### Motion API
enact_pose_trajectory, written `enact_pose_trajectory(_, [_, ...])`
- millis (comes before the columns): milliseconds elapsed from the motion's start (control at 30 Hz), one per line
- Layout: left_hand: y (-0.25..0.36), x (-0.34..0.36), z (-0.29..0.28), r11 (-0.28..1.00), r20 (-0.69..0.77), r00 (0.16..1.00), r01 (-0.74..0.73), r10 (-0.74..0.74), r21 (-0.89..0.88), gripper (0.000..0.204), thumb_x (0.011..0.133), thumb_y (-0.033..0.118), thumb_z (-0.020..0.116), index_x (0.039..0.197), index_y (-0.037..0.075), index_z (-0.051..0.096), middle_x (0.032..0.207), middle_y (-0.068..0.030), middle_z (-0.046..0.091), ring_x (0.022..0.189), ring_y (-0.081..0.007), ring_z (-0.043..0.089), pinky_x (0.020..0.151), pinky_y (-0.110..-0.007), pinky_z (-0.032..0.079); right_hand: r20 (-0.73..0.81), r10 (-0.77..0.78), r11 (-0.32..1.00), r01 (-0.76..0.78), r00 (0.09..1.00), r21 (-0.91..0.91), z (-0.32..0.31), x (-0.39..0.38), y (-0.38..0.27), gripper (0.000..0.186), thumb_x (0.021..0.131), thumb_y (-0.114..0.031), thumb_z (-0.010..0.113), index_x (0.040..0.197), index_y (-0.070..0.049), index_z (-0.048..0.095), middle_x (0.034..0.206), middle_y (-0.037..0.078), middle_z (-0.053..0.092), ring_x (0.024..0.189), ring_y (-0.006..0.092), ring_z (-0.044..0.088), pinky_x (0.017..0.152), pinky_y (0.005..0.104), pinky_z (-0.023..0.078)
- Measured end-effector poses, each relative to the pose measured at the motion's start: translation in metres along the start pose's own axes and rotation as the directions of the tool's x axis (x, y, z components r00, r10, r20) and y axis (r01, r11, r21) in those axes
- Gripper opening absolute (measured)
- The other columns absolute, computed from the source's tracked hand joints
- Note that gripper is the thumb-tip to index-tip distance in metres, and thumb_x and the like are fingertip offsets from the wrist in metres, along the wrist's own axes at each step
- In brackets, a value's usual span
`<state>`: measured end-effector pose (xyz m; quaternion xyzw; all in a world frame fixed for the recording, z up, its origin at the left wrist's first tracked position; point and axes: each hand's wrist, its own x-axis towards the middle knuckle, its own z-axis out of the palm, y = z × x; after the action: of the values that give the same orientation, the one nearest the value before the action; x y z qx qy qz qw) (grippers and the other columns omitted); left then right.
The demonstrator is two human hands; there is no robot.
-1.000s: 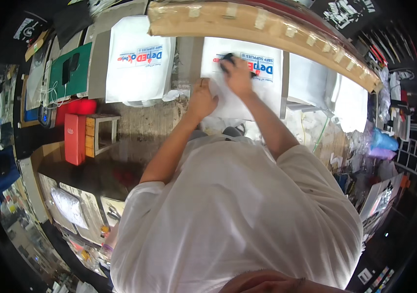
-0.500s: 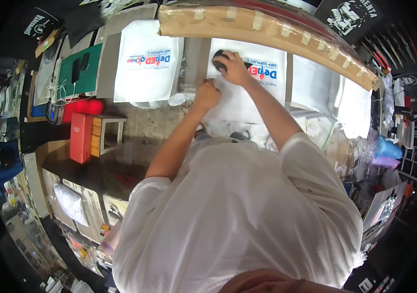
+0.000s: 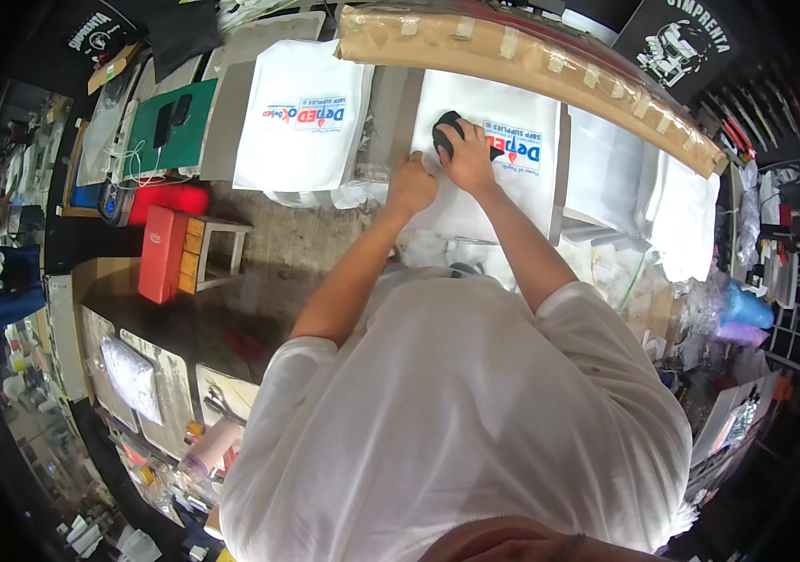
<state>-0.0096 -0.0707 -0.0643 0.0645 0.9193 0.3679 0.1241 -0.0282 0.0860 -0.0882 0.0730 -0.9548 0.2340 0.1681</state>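
A white fabric piece [image 3: 475, 201] with blue and red print lies flat on a board in front of me. My right hand [image 3: 468, 159] rests on it beside the print, its fingers curled over a black pad-like thing [image 3: 444, 131]. Part of that black thing is hidden under the hand, and I cannot tell whether it is a folded cloth or a pad. My left hand [image 3: 412, 185] is closed at the left edge of the same fabric, with its fingertips pinched on that edge. Another printed white fabric piece [image 3: 292, 155] lies on a board to the left.
A long taped cardboard piece [image 3: 512, 47] runs across the far side, over the boards' ends. More white fabric [image 3: 681, 215] hangs at the right. Left are a green mat [image 3: 138, 136] with dark phone-like devices, a red box [image 3: 163, 255] and a small stool [image 3: 222, 253].
The view has shifted slightly, so the boards sit a little further right. Both hands stay on the same fabric piece, and the right hand still holds the black thing, slightly lower against the print.
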Motion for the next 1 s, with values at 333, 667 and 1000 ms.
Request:
enact_pose_trajectory(333, [-0.007, 0.005, -0.001, 0.978, -0.072, 0.987, -0.156, 0.147, -0.138, 0.042, 0.078, 0.018, 0.06, 0.117, 0.0, 0.063, 0.12, -0.0224, 0.062, 0.117, -0.0402, 0.054, 0.101, -0.043, 0.044, -0.033, 0.01, 0.999, -0.011, 0.999, -0.049, -0.009, -0.006, -0.003, 0.048, 0.078, -0.03, 0.072, 0.123, -0.02, 0.058, 0.13, 0.016, 0.048, 0.118, 0.0374, 0.044, 0.097, 0.053, 0.038])
enact_pose_trajectory(667, [-0.04, -0.021, 0.003, 0.971, -0.134, 0.962, -0.237, 0.237, 0.014, 0.046, 0.078, 0.023, 0.073, 0.12, 0.004, 0.064, 0.119, -0.0171, 0.062, 0.088, -0.0302, 0.066, 0.084, -0.038, 0.053, -0.429, 0.403, 0.871, -0.482, 0.809, -0.092, -0.093, -0.053, 0.139, 0.04, 0.084, -0.027, 0.067, 0.117, -0.007, 0.061, 0.118, 0.025, 0.056, 0.111, 0.0447, 0.05, 0.095, 0.0535, 0.042])
enact_pose_trajectory(1000, [-0.046, -0.077, -0.002, 0.992, -0.289, 0.956, -0.079, 0.046, -0.103, 0.042, 0.076, 0.027, 0.081, 0.103, -0.001, 0.065, 0.097, -0.0147, 0.067, 0.083, -0.0245, 0.066, 0.074, -0.035, 0.052, 0.709, 0.134, -0.617, -0.501, 0.692, 0.606, -0.146, -0.344, 0.243, 0.034, 0.093, -0.044, 0.063, 0.091, -0.01, 0.064, 0.071, 0.0, 0.062, 0.059, 0.0123, 0.058, 0.055, 0.0279, 0.049])
